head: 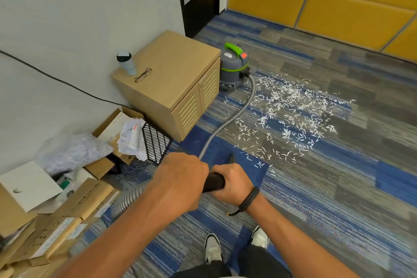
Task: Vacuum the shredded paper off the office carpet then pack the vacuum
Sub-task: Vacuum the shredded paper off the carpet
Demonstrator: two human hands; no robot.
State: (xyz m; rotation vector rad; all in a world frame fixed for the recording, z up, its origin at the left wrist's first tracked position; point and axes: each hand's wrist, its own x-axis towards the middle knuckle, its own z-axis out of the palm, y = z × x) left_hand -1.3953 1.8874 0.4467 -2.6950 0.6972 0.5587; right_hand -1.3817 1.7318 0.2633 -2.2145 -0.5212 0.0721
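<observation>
One blue-grey carpet (pixel 316 187), strewn mid-floor with uncountable shredded paper (pixel 291 106). One wooden cabinet (pixel 171 79) against the wall; beside it one grey-green vacuum (pixel 234 65), one hose (pixel 239 115). Two hands: left hand (pixel 180 180) and right hand (pixel 232 181) both gripping one black tube (pixel 213 181).

Ribbed metallic hose (pixel 234 117); matt wood-look cabinet (pixel 171 79); woven carpet (pixel 316 187); paper shreds (pixel 291 106).
</observation>
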